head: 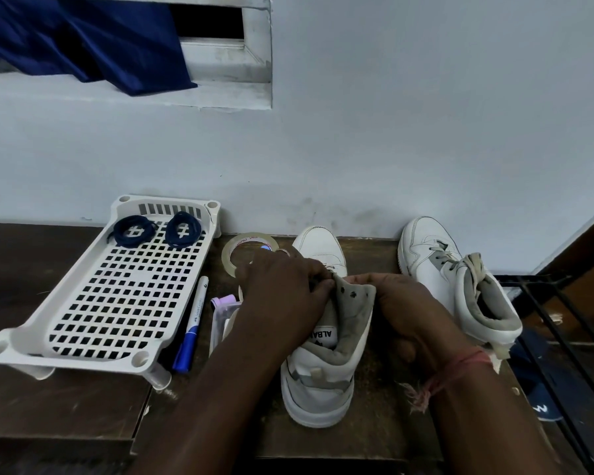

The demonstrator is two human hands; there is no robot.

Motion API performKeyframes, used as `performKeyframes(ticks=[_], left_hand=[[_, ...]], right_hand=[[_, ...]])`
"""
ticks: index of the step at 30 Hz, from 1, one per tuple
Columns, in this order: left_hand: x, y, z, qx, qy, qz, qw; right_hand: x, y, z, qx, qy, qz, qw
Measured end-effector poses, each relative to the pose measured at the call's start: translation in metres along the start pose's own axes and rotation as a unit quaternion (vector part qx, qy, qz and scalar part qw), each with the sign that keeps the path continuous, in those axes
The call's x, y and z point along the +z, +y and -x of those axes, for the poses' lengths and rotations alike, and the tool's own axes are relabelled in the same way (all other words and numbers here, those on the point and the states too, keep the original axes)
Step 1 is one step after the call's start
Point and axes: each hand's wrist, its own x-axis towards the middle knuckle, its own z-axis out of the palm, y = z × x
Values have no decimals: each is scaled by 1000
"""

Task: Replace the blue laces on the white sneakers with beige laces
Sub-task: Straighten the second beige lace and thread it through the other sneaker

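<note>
Both hands [282, 289] on near sneaker [318, 389]

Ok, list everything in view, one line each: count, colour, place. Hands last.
sneakers: two, white; one central, held; one right, laced beige
coiled laces: two, dark blue, far end of tray
tray: one, white, perforated, left on table
tape roll: one, clear, behind left hand
marker: one, white and blue, beside tray
table: one, dark wood
cloth: one, dark blue, upper left
left hand: at central sneaker's tongue
right hand: gripping its collar
</note>
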Motion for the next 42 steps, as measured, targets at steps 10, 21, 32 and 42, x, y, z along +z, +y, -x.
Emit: performKeyframes(ticks=[10,21,32,42], left_hand=[[0,-4,6,-160,54,156,973],[-3,-7,9,-178,40,169,969],[-6,-5,11,-178,41,166,969],[-6,-5,11,-192,34,168,966]], right_hand=[[-3,-42,32,-489,164,-99,851],[-12,-8,10,-248,19,250,936],[-15,-28,27,-166,128,287,935],[-18,-43,38,-288,160,77,941]])
